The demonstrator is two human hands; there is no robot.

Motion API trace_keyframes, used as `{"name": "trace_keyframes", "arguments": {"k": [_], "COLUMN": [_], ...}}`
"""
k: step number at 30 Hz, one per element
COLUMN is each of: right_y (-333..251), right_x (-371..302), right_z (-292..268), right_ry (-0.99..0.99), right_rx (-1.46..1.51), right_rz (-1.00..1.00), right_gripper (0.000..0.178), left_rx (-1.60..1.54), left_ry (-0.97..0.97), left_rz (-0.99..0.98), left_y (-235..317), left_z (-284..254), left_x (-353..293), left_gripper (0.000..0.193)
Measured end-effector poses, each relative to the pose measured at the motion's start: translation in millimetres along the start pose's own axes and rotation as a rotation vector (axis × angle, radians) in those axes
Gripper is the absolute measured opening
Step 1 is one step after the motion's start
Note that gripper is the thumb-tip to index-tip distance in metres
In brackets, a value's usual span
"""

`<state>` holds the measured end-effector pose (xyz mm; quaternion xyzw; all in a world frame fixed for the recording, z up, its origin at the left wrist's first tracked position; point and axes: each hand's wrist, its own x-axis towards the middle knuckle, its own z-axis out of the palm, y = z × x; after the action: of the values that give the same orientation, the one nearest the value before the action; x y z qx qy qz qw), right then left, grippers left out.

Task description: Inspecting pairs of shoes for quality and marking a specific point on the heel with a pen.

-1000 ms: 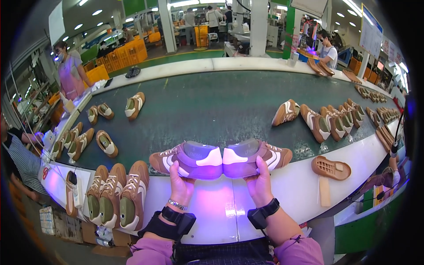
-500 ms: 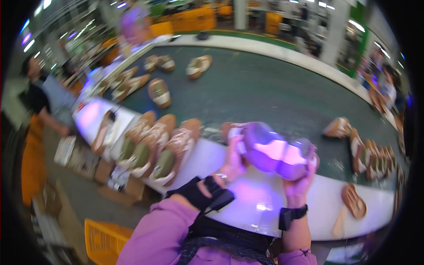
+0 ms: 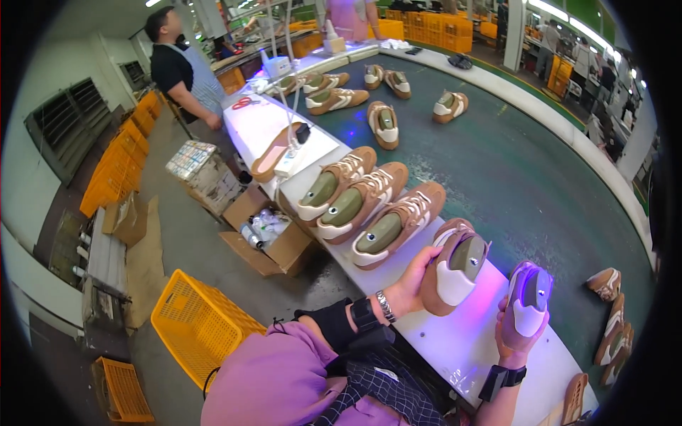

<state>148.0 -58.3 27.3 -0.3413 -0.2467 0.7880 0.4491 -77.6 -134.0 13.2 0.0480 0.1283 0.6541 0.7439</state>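
Standing at eight o'clock, a yellow crate [image 3: 206, 323] precedes three lined-up shoes [image 3: 373, 195] near centre; toward four o'clock, the left hand [image 3: 410, 285] grips one brown-and-white shoe [image 3: 453, 273] by its side, and the right hand [image 3: 509, 343] cups a second shoe [image 3: 528, 305] around its heel. Swinging carelessly toward ten o'clock could bump the row, scuffing uppers.

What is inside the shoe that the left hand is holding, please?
Inside the shoe in the left hand sits a greenish form with a shiny spot toward the heel. The toe's interior and whatever lies beneath the form are covered and cannot be seen.
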Motion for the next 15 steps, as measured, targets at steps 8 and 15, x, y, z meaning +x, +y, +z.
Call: {"name": "trace_keyframes", "arguments": {"k": [8,15], "right_y": [10,12], "right_x": [-5,-2], "right_z": [3,-8], "right_ry": [-0.001,-0.072], "right_rx": [-0.059,-0.056], "right_rz": [-0.047,-0.028], "right_gripper": [0.068,0.068], "left_rx": [0.090,1.092], "left_ry": [0.113,0.324], "left_rz": [0.067,-0.167], "left_y": [19,74], "left_z": [-13,17], "left_x": [-79,-168], "left_gripper": [0.057,0.037]}}
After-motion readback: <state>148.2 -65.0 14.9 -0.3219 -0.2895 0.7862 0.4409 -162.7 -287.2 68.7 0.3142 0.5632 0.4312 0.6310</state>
